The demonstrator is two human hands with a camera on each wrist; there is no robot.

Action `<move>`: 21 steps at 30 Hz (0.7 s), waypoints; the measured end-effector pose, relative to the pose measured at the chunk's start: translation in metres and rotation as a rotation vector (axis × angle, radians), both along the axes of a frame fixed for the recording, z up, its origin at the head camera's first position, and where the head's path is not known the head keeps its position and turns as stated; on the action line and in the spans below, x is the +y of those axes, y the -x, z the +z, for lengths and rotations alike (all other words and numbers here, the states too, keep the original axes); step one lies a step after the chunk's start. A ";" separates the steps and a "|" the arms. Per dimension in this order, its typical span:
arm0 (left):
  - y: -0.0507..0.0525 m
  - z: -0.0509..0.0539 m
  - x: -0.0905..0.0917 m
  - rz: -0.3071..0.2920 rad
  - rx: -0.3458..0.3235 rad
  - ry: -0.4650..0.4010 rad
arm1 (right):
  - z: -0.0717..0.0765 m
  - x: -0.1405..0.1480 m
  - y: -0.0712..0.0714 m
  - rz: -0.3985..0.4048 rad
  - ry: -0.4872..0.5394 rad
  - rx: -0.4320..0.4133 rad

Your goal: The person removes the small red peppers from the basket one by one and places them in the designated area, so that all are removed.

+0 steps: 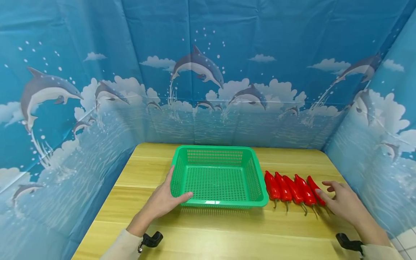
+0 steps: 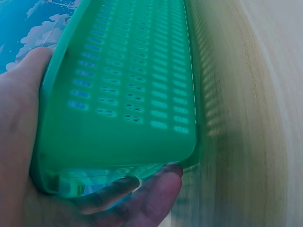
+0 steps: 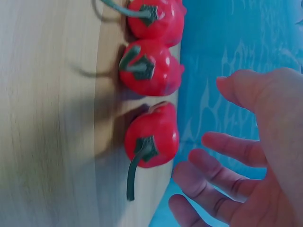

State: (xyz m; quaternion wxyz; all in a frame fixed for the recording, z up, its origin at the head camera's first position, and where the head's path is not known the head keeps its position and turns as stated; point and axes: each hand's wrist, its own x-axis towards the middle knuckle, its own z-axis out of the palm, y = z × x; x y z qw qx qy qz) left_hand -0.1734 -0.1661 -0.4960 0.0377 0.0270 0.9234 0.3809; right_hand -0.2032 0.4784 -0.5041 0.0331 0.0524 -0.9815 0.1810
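A green plastic basket (image 1: 224,203) with slotted walls stands on the wooden table, nothing inside it. My left hand (image 1: 162,199) holds its near left corner, thumb over the front rim and fingers round the left side. Several red peppers (image 1: 294,189) with green stems lie in a row right of the basket, stems toward me. Beside the rightmost pepper (image 1: 314,187) is my right hand (image 1: 346,204), its fingers loosely bent and apart. In the right wrist view a gap shows between those fingers and the nearest pepper (image 3: 156,130).
The wooden table (image 1: 208,234) ends at a blue dolphin-print curtain (image 1: 195,119), which runs behind it and along both sides. A black wrist strap (image 1: 152,239) sits on the left wrist, another (image 1: 349,242) on the right.
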 end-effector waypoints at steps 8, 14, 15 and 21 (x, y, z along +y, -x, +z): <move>0.000 0.002 -0.003 -0.009 -0.007 0.020 | 0.006 -0.024 -0.007 0.022 -0.010 0.078; 0.000 0.006 -0.005 -0.024 -0.016 0.034 | 0.011 -0.051 -0.020 0.030 0.010 0.123; 0.001 0.007 -0.006 -0.026 -0.016 0.041 | 0.012 -0.056 -0.022 0.035 0.011 0.132; 0.006 0.014 -0.009 -0.010 0.012 0.118 | 0.019 -0.084 -0.028 0.063 0.016 0.167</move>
